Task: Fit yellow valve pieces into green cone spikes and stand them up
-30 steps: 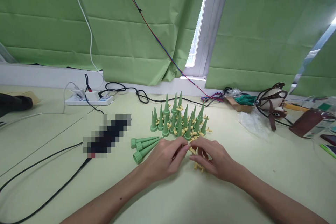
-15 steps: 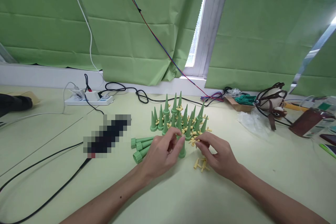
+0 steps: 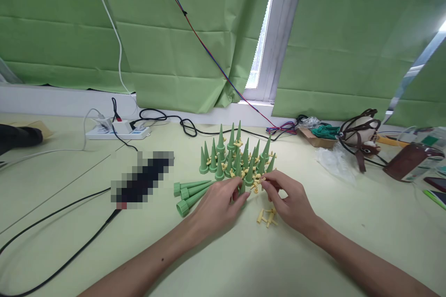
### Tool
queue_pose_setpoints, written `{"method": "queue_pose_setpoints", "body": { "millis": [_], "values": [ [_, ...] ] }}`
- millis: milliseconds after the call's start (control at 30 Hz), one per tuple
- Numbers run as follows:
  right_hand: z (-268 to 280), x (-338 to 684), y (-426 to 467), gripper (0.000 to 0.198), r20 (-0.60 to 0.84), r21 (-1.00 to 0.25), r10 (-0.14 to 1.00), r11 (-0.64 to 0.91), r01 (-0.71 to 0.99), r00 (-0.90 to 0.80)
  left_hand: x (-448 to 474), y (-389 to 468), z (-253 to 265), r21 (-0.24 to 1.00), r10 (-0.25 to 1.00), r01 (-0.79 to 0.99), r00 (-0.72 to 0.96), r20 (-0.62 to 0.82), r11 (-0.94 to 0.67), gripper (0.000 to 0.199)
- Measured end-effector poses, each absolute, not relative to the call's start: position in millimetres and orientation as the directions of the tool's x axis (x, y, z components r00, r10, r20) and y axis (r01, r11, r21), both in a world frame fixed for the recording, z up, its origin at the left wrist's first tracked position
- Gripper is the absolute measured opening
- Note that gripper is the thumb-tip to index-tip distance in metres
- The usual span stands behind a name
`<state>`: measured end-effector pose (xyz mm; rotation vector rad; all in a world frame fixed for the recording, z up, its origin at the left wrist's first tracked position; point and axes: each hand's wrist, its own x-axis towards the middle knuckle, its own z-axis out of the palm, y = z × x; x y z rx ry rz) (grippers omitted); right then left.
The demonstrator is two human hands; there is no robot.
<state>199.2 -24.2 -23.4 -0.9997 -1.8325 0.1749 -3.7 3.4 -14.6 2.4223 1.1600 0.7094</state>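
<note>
My left hand (image 3: 225, 202) is closed around a green watering spike (image 3: 243, 187) that stands tip-up at the front of a cluster. Its fingers hide most of that spike's base. My right hand (image 3: 287, 197) pinches a small yellow plastic valve (image 3: 264, 179) between thumb and fingertips, just right of the spike. Behind both hands, several green watering spikes (image 3: 220, 139) stand upright, many with yellow valves fitted near their bases. Loose yellow valves (image 3: 267, 218) lie in a small pile below my right hand. More yellow pieces (image 3: 256, 189) lie between the hands.
Several green spikes (image 3: 190, 202) lie flat, left of my left hand. A pixelated dark object (image 3: 142, 183) with a cable rests further left. A power strip (image 3: 118, 133) sits at the back. Plastic wrap (image 3: 336, 163), a bag (image 3: 360, 132) and a dark red container (image 3: 413, 162) are at right.
My left hand has lowered from above the front spike and closed round it. My right hand has shifted slightly up with the yellow valve in its fingertips.
</note>
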Motion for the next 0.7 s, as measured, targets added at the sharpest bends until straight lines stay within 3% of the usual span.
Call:
{"method": "queue_pose_setpoints", "body": {
  "millis": [700],
  "values": [
    [-26.9,198.5,-21.7,0.015,0.649,-0.545,0.742,0.609,0.576,-0.171,-8.5,3.6,-4.9,0.486,0.731,0.584,0.654,0.194,-0.651,0.02]
  ]
}}
